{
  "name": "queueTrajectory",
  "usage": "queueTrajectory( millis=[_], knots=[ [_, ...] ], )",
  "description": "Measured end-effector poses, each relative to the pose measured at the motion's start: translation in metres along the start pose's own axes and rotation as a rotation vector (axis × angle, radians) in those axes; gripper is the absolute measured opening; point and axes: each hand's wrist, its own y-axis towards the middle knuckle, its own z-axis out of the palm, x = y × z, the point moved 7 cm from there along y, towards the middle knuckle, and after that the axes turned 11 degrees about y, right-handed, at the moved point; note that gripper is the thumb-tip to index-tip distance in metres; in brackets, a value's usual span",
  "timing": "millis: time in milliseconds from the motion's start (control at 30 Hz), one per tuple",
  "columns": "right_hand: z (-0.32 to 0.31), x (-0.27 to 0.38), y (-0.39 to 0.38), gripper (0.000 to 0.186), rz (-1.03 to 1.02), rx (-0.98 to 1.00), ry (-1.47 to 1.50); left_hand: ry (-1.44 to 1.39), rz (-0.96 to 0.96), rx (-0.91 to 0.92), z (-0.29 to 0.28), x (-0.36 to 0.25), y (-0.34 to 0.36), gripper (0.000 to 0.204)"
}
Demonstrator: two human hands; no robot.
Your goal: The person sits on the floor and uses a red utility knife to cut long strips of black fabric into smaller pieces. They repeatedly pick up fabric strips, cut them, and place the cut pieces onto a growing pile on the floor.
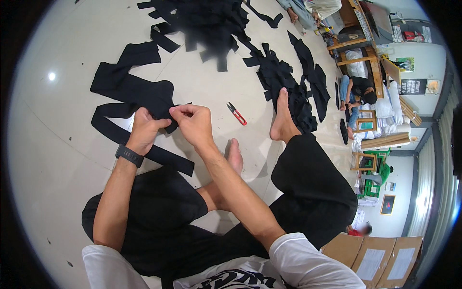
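Both my hands are on a long, folded black fabric strip (125, 77) over the pale tiled floor. My left hand (144, 129), with a dark watch on its wrist, grips the strip, fingers curled and thumb pointing right. Just right of it, my right hand (192, 123) pinches the strip's edge between thumb and forefinger. A narrower loop of the black fabric hangs around and below my left hand. Small thread snips (236, 113) with red handles lie on the floor to the right of my right hand.
Black fabric piles lie at the top (207, 19) and right (274, 72), beside my bare foot (284, 115). Several other people sit along the right, one in dark top (358, 86), near wooden benches (356, 38) and rolls (385, 142). Cardboard boxes (365, 260) stand at lower right.
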Motion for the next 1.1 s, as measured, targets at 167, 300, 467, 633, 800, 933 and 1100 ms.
queueTrajectory(
  millis=[167,300,467,633,800,933,1100],
  knots=[
    [0.010,0.000,-0.004,0.017,0.018,0.145,0.066,-0.235,-0.166,0.048,-0.005,0.017,0.007,0.021],
    [0.013,-0.008,-0.008,0.016,0.064,0.171,0.048,-0.100,-0.140,-0.015,-0.003,0.009,0.005,0.022],
    [0.020,-0.021,-0.015,0.012,-0.009,0.235,0.110,-0.132,-0.191,-0.237,-0.021,0.034,0.014,0.022],
    [0.016,-0.020,-0.033,0.009,-0.072,0.104,0.309,-0.082,-0.157,-0.251,-0.026,0.034,0.015,0.026],
    [0.016,-0.013,-0.030,0.008,-0.217,0.013,0.362,-0.001,-0.199,-0.229,-0.024,0.030,0.011,0.038],
    [0.021,-0.011,-0.026,0.010,-0.126,-0.007,0.342,0.056,-0.233,-0.258,-0.027,0.028,0.007,0.045],
    [0.019,-0.019,-0.024,0.010,0.017,0.036,0.421,0.024,-0.201,-0.247,-0.028,0.031,0.013,0.035]
  ],
)
